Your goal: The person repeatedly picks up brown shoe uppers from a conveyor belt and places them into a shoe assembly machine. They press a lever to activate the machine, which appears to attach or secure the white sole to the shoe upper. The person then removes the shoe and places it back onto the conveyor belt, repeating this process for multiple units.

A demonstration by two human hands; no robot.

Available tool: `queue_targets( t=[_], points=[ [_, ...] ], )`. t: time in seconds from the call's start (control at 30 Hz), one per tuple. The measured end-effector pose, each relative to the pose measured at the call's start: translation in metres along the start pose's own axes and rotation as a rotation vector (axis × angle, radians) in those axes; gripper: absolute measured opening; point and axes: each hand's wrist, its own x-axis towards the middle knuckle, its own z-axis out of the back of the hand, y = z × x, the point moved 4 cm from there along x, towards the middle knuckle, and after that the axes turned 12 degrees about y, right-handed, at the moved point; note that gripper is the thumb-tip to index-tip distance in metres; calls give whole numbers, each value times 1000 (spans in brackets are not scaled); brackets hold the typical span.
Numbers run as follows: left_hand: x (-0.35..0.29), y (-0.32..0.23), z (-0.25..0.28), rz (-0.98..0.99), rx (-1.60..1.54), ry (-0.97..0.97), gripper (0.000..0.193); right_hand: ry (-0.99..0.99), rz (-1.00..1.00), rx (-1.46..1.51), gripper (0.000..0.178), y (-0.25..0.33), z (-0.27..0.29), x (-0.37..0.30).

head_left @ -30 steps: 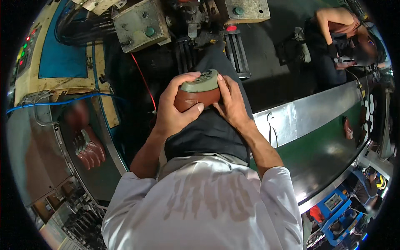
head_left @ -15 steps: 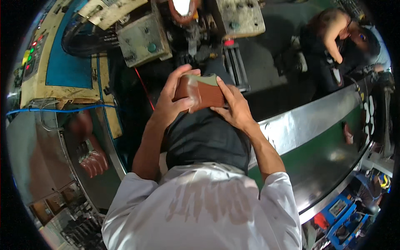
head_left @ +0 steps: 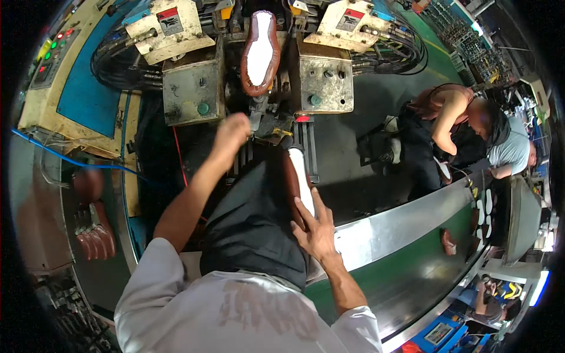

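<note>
In front of the machine [head_left: 325,85], the brown shoe [head_left: 300,172] could drop if the spread fingers of the right hand [head_left: 319,236], their grip unclear, slip, since the left hand [head_left: 232,136], fingers curled together, is apart from it.

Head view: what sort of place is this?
Probably a shoe factory: a white-bottomed brown shoe upper touched by the bare right hand, a grimy cream-and-grey metal machine, and a long green conveyor-like surface with a brown shoe on it.
</note>
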Motion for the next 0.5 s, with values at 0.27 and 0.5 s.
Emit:
queue_targets(
  t=[0.27,0.5],
  points=[
    [164,-139,33,-28,-292,20,75,-186,-8,-156,77,40,112,96],
    [32,-184,40,-309,-434,180,80,-271,189,-336,82,99,154,251]
  ],
)
